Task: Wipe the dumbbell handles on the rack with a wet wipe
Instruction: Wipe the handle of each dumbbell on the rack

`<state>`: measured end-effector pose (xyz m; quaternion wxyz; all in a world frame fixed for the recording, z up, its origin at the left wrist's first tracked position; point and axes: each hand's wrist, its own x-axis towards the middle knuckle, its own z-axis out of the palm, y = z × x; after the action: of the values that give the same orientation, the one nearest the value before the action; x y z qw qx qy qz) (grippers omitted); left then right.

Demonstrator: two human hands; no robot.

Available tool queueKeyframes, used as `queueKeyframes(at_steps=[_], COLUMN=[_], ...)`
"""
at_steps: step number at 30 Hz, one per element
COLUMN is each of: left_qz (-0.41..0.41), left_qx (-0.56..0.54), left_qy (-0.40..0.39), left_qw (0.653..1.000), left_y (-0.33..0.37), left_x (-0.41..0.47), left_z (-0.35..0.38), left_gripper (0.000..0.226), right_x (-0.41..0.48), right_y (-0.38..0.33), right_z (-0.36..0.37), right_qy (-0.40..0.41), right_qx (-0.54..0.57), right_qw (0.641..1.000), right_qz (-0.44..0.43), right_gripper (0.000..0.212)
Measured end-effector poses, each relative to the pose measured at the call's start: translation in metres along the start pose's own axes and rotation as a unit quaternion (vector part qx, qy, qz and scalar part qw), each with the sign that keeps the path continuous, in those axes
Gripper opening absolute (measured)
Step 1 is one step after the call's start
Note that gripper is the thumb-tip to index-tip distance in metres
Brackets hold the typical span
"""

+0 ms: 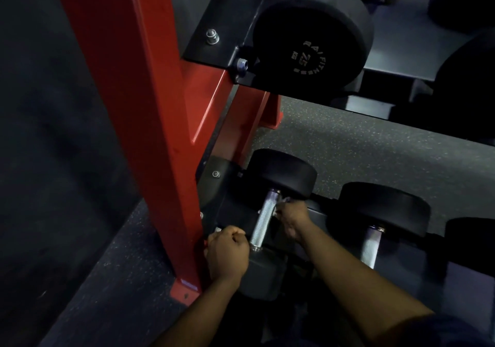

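Note:
A black dumbbell with a knurled steel handle (pixel 262 218) lies on the lowest shelf of the rack, beside the red upright (pixel 139 121). My right hand (pixel 293 219) holds a small white wet wipe (pixel 284 200) against the right side of that handle, near its far end. My left hand (pixel 227 253) is a closed fist next to the handle's near end, by the dumbbell's near head (pixel 261 274); a bit of white shows at its knuckles, and I cannot tell what it is.
A second dumbbell (pixel 373 244) lies to the right on the same shelf, a third at the right edge. Above, a shelf (pixel 401 51) carries a large dumbbell marked 75 (pixel 312 38). Speckled rubber floor (pixel 375 153) lies behind the rack.

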<state>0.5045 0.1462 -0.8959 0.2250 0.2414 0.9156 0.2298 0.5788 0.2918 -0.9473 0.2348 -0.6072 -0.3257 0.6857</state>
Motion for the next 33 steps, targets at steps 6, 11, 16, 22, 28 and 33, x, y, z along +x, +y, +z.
queueKeyframes(at_steps=[6,11,16,22,28,33], left_qz=[-0.007,0.000,-0.003,-0.004,0.003,0.026], left_qx=[-0.002,-0.002,0.000,0.014,-0.004,-0.054], left_qy=[0.000,0.007,0.007,0.002,0.019,0.045], left_qw=[1.000,1.000,1.000,1.000,1.000,0.997], left_y=[0.002,0.003,0.001,0.003,-0.001,-0.005], left_x=[0.000,0.000,0.000,-0.002,0.001,0.002], left_z=[-0.001,-0.001,-0.001,-0.001,0.003,0.006], left_gripper=[0.021,0.021,0.021,0.022,0.021,0.026], right_x=[-0.055,-0.056,-0.045,-0.046,-0.027,-0.036], right_y=[0.016,0.023,0.006,0.033,-0.006,-0.050], right_z=[-0.005,-0.010,-0.018,-0.031,-0.018,0.019], right_qy=[0.112,0.085,0.016,-0.138,-0.152,-0.116], right_qx=[-0.233,-0.279,-0.443,-0.573,-0.672,-0.784], right_qw=[0.950,0.896,0.791,0.466,0.320,0.299], right_qz=[-0.175,-0.335,-0.422,-0.660,-0.650,-0.532], right_gripper=[0.016,0.017,0.029,0.042,0.032,0.035])
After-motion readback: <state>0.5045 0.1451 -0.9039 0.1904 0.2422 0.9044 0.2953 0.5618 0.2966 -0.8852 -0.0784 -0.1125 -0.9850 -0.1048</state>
